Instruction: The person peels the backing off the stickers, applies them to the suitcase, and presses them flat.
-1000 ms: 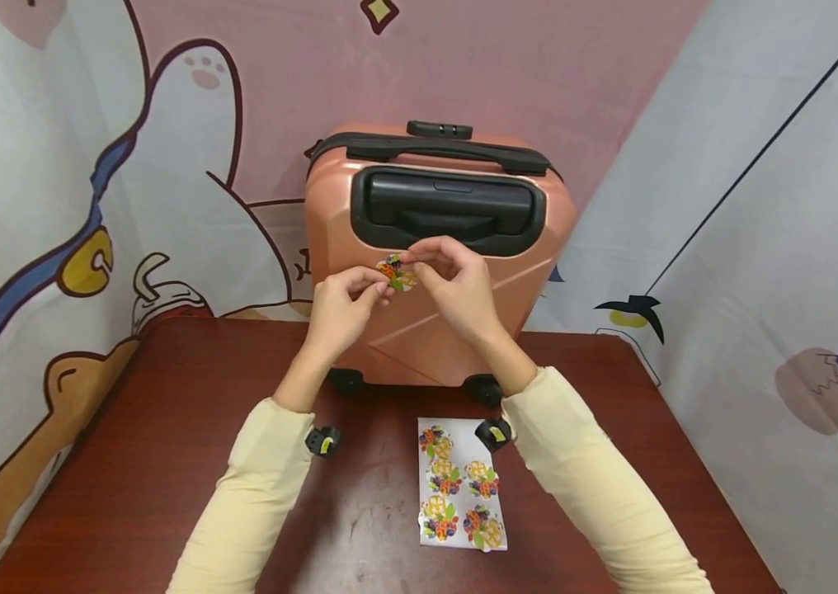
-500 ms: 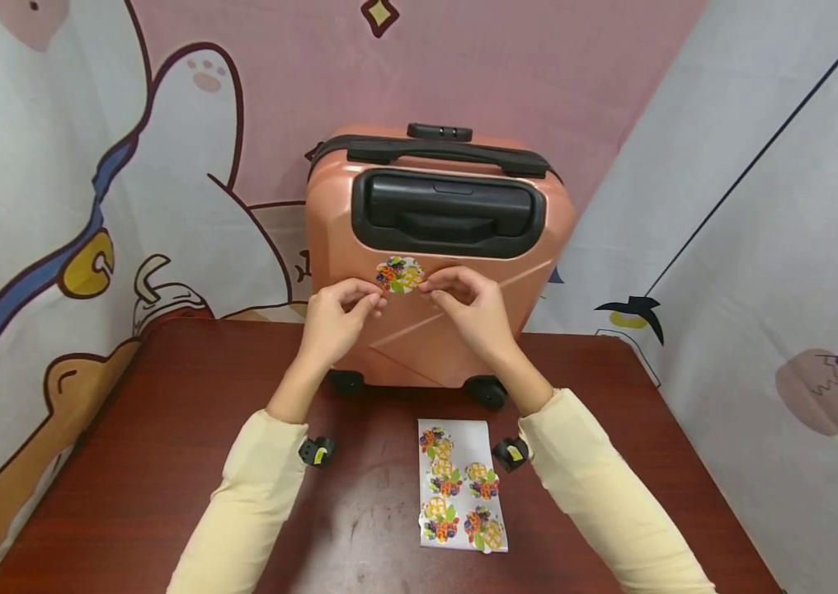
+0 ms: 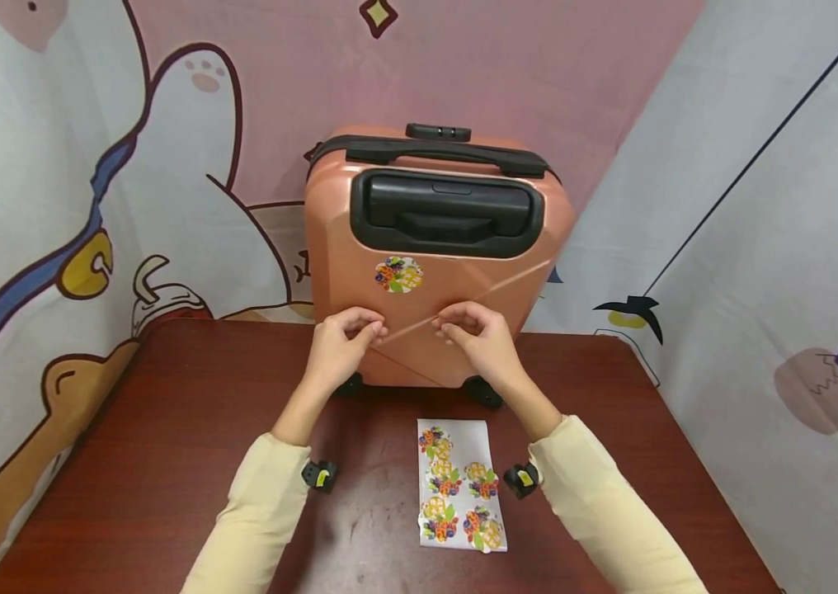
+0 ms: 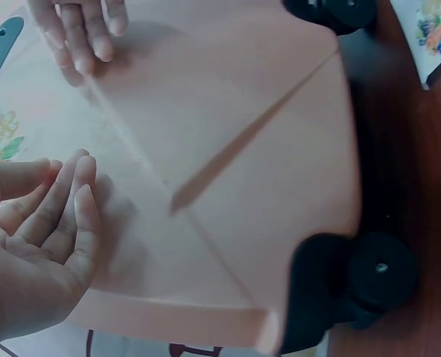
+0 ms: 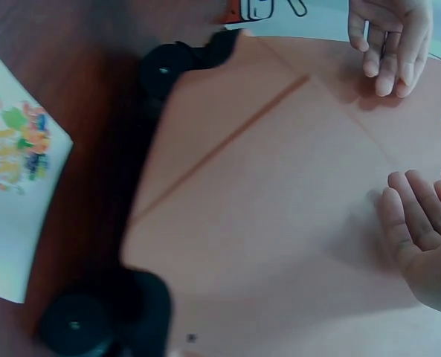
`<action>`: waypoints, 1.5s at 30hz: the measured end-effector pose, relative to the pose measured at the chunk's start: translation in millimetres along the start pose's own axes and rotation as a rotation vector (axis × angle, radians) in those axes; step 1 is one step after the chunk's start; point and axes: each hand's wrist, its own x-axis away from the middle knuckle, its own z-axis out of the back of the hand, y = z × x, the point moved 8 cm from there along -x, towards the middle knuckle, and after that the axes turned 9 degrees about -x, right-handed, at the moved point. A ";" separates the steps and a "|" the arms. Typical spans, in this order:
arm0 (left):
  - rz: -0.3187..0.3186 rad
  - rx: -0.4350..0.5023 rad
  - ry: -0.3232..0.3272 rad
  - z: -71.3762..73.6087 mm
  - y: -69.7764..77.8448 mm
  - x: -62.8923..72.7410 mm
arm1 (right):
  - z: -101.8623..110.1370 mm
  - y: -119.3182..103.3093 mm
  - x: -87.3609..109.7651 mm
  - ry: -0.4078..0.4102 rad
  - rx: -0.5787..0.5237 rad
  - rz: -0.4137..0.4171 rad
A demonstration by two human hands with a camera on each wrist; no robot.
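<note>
A round fruit-patterned sticker [image 3: 399, 275] lies on the front of an orange-pink suitcase [image 3: 426, 355], under its black handle recess. My left hand [image 3: 345, 342] is below the sticker and to its left, fingers loosely bent, holding nothing. Off to the lower right of the sticker, my right hand [image 3: 482, 338] is held the same way and is also without anything in it. In the left wrist view the left hand [image 4: 45, 234] hovers by the suitcase shell, thumb and fingers apart. The right wrist view has the right hand [image 5: 425, 230] with relaxed fingers near the shell.
On the brown table [image 3: 189, 462], in front of the suitcase, lies a white sticker sheet [image 3: 467, 441] with several fruit stickers. Black wheels [image 3: 483, 391] support the suitcase's base. A printed cloth [image 3: 538, 74] hangs behind and at both sides.
Both hands held the sticker at the suitcase, then drew back from it. They have moved down and slightly apart, leaving the sticker flat on the shell.
</note>
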 end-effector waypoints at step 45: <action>0.162 -0.135 -0.346 -116.0 -105.7 82.9 | 58.1 170.5 111.4 0.038 0.138 -0.481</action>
